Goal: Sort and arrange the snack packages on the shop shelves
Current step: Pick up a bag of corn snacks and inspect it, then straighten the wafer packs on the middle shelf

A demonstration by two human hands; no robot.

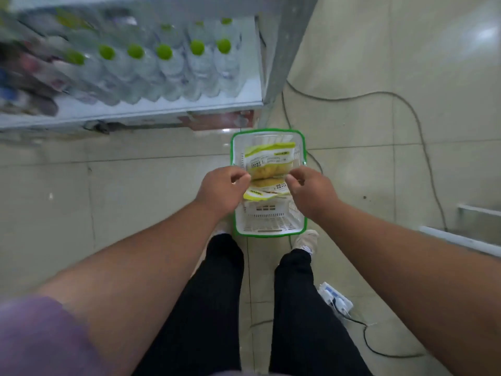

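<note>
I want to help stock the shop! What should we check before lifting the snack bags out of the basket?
1. Left hand pinches the snack packages: ok.
2. Right hand pinches them too: ok.
3. Packages clear of the basket: cannot tell.
4. Basket resting flat on the floor: ok.
5. Cable away from the feet: not ok, one runs beside the basket.
6. Free shelf spot for snacks: cannot tell, the shelf shows bottles.

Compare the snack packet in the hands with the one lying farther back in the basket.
The held snack packet is lifted, pinched between the left hand and right hand, its yellow-green band toward the person. The far snack packet lies in the basket, untouched, with its band away from the person. Both are clear packs with yellow contents and white labels.
</note>
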